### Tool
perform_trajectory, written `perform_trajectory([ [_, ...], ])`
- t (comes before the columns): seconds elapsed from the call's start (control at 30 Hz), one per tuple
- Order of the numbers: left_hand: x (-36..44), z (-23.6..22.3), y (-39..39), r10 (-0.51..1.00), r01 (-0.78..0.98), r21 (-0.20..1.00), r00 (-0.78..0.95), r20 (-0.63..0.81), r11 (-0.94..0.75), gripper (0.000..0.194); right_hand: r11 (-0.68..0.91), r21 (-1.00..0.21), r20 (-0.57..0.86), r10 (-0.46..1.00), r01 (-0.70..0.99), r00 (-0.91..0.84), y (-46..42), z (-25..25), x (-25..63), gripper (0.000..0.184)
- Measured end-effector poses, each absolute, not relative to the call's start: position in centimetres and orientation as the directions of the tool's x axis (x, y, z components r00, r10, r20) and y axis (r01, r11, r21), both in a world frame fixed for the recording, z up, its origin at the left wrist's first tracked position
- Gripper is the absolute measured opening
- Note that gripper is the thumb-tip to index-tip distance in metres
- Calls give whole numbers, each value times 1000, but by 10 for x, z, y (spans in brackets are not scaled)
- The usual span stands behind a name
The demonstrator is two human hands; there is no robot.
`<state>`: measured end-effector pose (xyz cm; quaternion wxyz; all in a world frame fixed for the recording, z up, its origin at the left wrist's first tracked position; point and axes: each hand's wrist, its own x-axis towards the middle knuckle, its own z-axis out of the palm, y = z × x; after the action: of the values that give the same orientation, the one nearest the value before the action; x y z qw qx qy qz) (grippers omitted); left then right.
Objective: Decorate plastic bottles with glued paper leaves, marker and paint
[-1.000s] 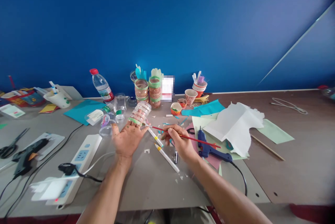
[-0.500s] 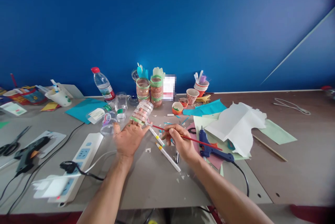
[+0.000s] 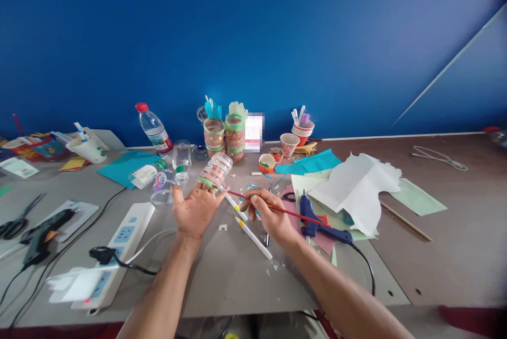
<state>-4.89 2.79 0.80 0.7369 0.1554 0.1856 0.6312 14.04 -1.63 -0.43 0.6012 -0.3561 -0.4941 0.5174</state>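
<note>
- Head view, centre of the frame: the left hand [image 3: 196, 209] lies palm up with the thumb spread away, its fingers reaching into the open end of a clear plastic container [image 3: 217, 169] banded in pinkish brown and green.
- Right of centre: the right hand [image 3: 269, 212] pinches a slender red brush [image 3: 291, 213] between thumb and fingers; the brush tip points at the container's green-banded edge, contact being too small to tell.
- Behind the container: two upright banded vessels [image 3: 235, 138] stand side by side, blue and pale green paper cutouts at their tops.
- Right of these: a small orange cup [image 3: 266, 163] holds green matter.
- Below the brush: a white marker [image 3: 253, 237] lies on the table [image 3: 245, 286].
- Right of the frame: a blue glue gun [image 3: 312, 225] lies beside crumpled white paper [image 3: 358, 186].
- Left of the frame: a red-capped bottle [image 3: 155, 130] stands behind a white power strip [image 3: 122, 244]; scissors [image 3: 18, 223] lie near the edge.
</note>
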Motion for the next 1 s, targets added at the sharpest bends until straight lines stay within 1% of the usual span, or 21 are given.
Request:
perform_trajectory([
  [0.07, -49, 8, 28, 985, -886, 432, 143, -92, 169, 71, 205, -948, 215, 977, -245, -14, -16, -4, 142, 24],
  [0.13, -50, 8, 28, 987, -892, 423, 129, -98, 159, 69, 202, -942, 208, 978, -267, 6, -15, -3, 145, 22],
  [0.23, -51, 6, 28, 987, -887, 434, 124, -104, 158, 70, 200, -899, 199, 979, -389, 42, -13, 0, 151, 22],
  [0.33, -50, 3, 27, 983, -872, 455, 168, -70, 182, 78, 202, -838, 183, 979, -507, 87, -12, 4, 157, 25],
  [0.47, -47, 0, 27, 978, -844, 500, 207, -31, 195, 83, 181, -797, 158, 983, -576, 91, -11, 8, 160, 25],
  [0.67, -41, 2, 27, 976, -805, 552, 193, -101, 216, 88, 144, -837, 162, 987, -528, 13, -13, 4, 156, 23],
  [0.8, -36, 0, 25, 978, -777, 596, 182, -98, 204, 86, 139, -862, 164, 986, -487, -9, -14, 0, 154, 23],
  [0.9, -33, -7, 24, 983, -738, 650, 164, -86, 180, 82, 155, -878, 184, 983, -454, -19, -15, 0, 153, 25],
  [1.0, -32, -13, 23, 985, -702, 693, 150, -84, 166, 72, 174, -900, 199, 980, -401, -22, -17, 2, 152, 27],
])
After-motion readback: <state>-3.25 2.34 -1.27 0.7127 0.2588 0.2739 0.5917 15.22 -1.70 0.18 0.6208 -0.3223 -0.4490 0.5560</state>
